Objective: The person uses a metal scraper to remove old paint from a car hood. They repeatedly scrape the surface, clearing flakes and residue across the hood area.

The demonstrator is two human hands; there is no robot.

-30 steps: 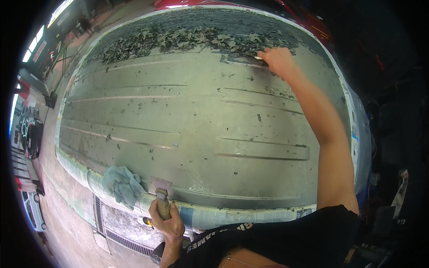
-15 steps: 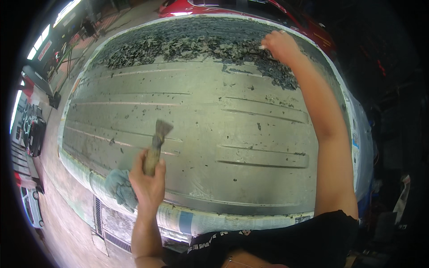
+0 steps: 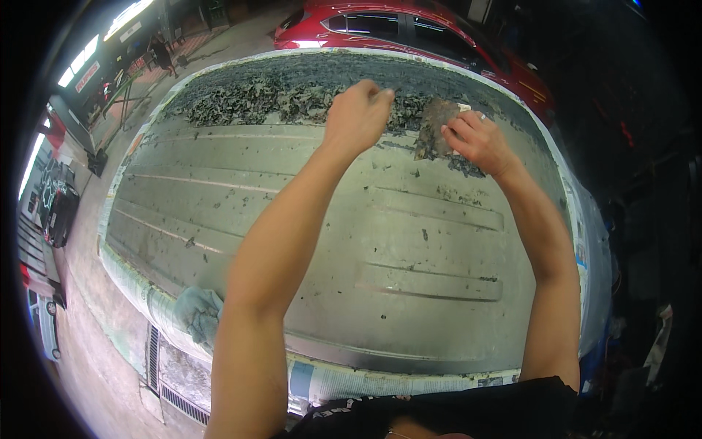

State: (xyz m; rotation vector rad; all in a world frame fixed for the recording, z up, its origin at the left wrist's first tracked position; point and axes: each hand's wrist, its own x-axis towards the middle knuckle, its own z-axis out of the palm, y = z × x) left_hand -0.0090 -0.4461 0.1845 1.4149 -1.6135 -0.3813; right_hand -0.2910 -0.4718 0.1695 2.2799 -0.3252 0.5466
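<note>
My left hand is closed at the far side of a bare-metal vehicle roof, above dark flakes. The fist wraps round the scraper seen in it earlier; the tool is now mostly hidden by the hand. To its right, my right hand pinches the edge of a flat, brownish-grey, dirty piece, whose material I cannot make out. That piece stands over the right end of the loose flakes. Curled dark paint flakes lie in a band across the roof's far part.
A grey-green cloth lies on the near left edge. Newspaper masking lines the roof's near edge, with plastic sheeting at the right. A red car stands beyond. Dark crumbs dot the metal.
My left hand has swung forward and right, from the near left to the far flakes, with the scraper. My right hand has drawn back slightly, and its flat piece now shows.
</note>
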